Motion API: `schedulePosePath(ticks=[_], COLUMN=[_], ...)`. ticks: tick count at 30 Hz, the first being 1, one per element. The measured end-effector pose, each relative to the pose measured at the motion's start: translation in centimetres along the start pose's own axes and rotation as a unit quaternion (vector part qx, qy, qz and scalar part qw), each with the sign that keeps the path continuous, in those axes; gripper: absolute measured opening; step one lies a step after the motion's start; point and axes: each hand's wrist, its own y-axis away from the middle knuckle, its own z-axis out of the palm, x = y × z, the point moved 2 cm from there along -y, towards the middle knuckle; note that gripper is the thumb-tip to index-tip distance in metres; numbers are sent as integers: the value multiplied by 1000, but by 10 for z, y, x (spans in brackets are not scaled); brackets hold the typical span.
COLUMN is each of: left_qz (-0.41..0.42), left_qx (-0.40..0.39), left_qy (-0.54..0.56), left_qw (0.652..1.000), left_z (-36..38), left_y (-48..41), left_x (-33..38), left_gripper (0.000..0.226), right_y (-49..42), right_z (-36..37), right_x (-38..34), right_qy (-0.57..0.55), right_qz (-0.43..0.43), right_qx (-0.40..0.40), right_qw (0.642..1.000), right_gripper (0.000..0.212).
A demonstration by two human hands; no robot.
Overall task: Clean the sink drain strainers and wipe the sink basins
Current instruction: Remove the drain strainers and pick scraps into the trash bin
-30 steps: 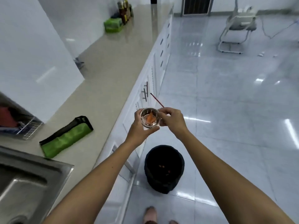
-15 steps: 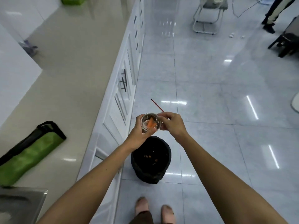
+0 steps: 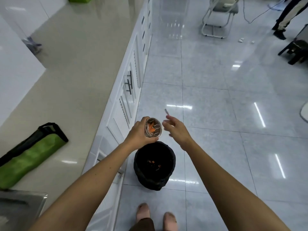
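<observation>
My left hand [image 3: 137, 135] grips a round metal sink strainer [image 3: 153, 129], tipped on its side with its open mouth facing right. Orange food scraps cling inside it. It hangs just above a black waste bin [image 3: 150, 184] on the floor, where a few orange bits lie at the bottom. To the right of the strainer and a small gap away from it, my right hand [image 3: 177, 131] is blurred by motion. It pinches a thin red stick [image 3: 166, 111] that points up and away. A corner of the steel sink [image 3: 21, 205] shows at the lower left.
A green and black folded cloth [image 3: 31, 154] lies on the beige counter [image 3: 75, 80]. White cabinet fronts [image 3: 131, 90] run along the left of the tiled floor. My feet [image 3: 144, 212] stand behind the bin. Far back are a chair [image 3: 218, 17], a dark stool [image 3: 295, 49] and another person's legs [image 3: 286, 15].
My right hand with the stick has pulled out of the strainer and swung right. My left hand has tipped the strainer further onto its side. The view has moved forward over the bin.
</observation>
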Motion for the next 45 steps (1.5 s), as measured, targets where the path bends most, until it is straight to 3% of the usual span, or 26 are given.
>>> schedulePosePath(ticks=[2, 5, 9, 14, 20, 26, 29, 36, 41, 45], left_qz=[-13, -17, -14, 2, 39, 56, 47, 60, 68, 69], left_qx=[1, 2, 11, 20, -4, -14, -5, 18, 14, 8], left_qy=[-66, -153, -211, -228, -249, -234, -234, -240, -269, -289], left_qw=[998, 988, 977, 973, 968, 970, 971, 969, 961, 955], left_z=[6, 18, 29, 48, 85, 104, 97, 73, 62, 61], left_y=[-2, -5, -13, -27, -38, -30, -29, -33, -39, -40], left_x=[-4, -11, -13, -22, -44, -63, -64, -45, -40, -42], left_gripper=[83, 85, 82, 79, 81, 80, 81, 78, 78, 80], right_y=[3, 13, 29, 46, 26, 6, 1, -14, -28, -33], right_z=[-5, -16, -26, -34, -21, -7, -6, -16, -9, -17], right_x=[8, 26, 51, 77, 100, 112, 111, 69, 55, 51], right_qy=[9, -32, -177, -141, 13, 147, 237, 161, 287, 218], right_qz=[-14, -32, -22, -38, -80, -90, -82, -126, -140, -154], right_qx=[50, 171, 232, 205, 94, 116, 70, 73, -8, 25], right_qw=[999, 984, 956, 968, 992, 978, 965, 976, 948, 963], right_gripper=[47, 23, 36, 32, 22, 24, 25, 24, 23, 23])
